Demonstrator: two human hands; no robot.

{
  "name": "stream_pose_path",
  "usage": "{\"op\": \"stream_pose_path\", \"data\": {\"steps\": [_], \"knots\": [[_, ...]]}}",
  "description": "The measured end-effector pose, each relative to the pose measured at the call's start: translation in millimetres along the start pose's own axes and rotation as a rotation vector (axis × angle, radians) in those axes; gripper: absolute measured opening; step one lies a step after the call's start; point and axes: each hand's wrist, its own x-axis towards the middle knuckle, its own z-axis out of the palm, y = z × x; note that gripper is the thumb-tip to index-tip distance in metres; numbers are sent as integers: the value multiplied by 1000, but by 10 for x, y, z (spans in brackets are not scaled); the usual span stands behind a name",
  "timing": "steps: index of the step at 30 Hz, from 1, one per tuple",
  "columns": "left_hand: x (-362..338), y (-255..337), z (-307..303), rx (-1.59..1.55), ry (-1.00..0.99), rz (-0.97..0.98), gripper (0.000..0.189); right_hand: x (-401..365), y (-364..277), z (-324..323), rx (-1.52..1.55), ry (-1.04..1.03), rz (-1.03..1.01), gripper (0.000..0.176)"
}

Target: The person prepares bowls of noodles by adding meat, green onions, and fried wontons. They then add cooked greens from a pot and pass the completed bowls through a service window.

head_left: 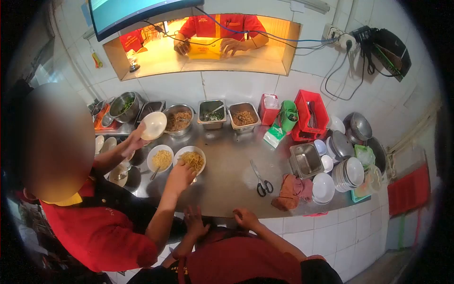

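Note:
At the front edge of the steel counter [227,189], my left hand [195,222] rests with its fingers spread and nothing in it. My right hand [246,219] is at the same edge, its fingers curled, too small to tell what they hold, if anything. A co-worker's hand [182,176] reaches into a white bowl of noodles [193,162] beyond my left hand. The co-worker's other hand [136,139] holds up a white bowl [153,126]. Black-handled scissors [261,182] lie open beyond my right hand.
Food containers [212,113] line the wall. A bowl of pale food [160,159] holds a spoon. Right: brown cloth [288,193], steel tray [306,161], stacked bowls [347,173], red basket [313,113]. Behind the hatch, a person handles a yellow box [205,48].

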Motion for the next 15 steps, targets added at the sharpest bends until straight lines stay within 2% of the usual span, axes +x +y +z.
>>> {"op": "stream_pose_path", "data": {"steps": [4, 7, 9, 10, 11, 12, 13, 15], "knots": [[-8, -43, 66, 35, 22, 25, 114, 12, -53, -56, 24, -47, 71, 28], [54, -53, 132, 47, 53, 39, 117, 43, -11, -64, 56, -39, 19, 27], [22, 148, -97, -21, 56, -81, 108, 51, -7, -176, 42, -4, 21, 26], [35, 210, -193, -10, 55, -80, 108, 58, 8, -232, 26, 26, 26, 25], [82, 283, -274, -40, 172, -67, 96, 95, 81, -306, 32, 29, 24, 25], [155, 319, -317, -68, 284, -53, 85, 113, 180, -372, -54, 148, -81, 24], [271, 313, -313, -58, 277, -52, 85, 114, 274, -419, -141, 267, -180, 23], [563, 310, -306, -253, 445, 169, 60, 139, 307, -639, -231, 340, -225, 19]]}}
